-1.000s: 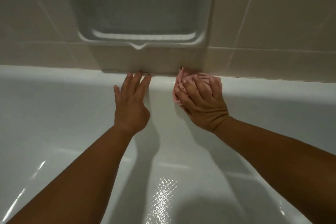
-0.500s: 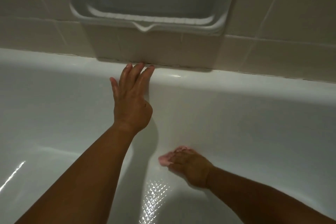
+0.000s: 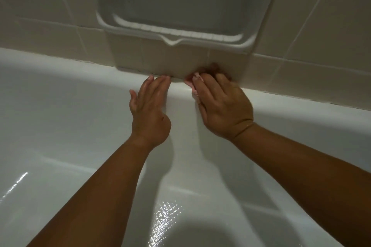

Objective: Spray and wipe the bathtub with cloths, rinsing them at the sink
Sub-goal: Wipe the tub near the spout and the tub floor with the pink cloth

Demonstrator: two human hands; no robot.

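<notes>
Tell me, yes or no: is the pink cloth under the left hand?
No, the left hand lies bare on the bathtub wall; the right hand presses the pink cloth at the rim.

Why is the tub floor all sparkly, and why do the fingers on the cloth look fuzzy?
Head view: the sparkle is light glaring off the textured tub floor; the fingers of the right hand on the pink cloth are smeared by motion blur; the left arm casts a soft shadow on the tub wall.
</notes>
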